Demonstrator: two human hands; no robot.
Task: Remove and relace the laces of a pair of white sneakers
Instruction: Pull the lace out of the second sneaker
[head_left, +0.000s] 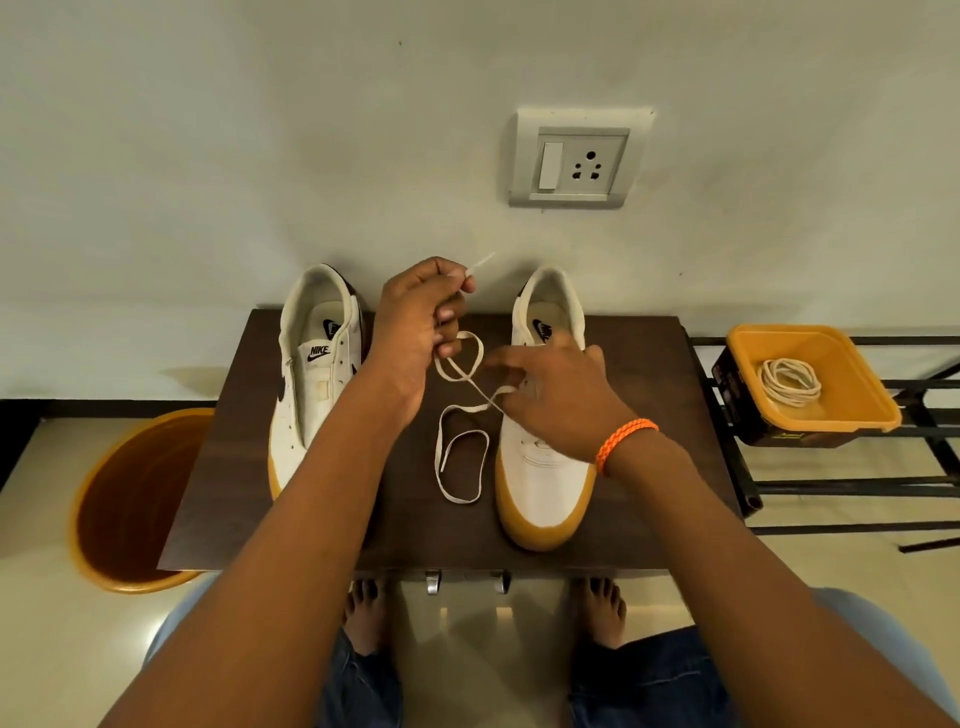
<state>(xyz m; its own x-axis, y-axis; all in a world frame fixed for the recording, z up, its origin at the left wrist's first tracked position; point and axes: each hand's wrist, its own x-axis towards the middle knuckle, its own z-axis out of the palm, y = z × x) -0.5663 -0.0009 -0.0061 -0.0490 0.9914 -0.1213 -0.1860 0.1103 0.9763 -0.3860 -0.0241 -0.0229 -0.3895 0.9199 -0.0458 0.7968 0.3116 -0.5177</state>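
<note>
A white lace (462, 457) is pinched near its tip by the raised left hand (415, 322) and lower down by the right hand (550, 395), its slack looped between two sneakers (545, 467).

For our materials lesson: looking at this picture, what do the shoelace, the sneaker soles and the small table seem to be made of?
Shoelace: probably woven fabric, matte off-white; it lies flat and limp in loops. Sneaker sole: likely gum rubber, smooth tan band with a slight sheen. Table: dark brown wood or wood-look laminate, showing faint grain; which one cannot be told.
</note>
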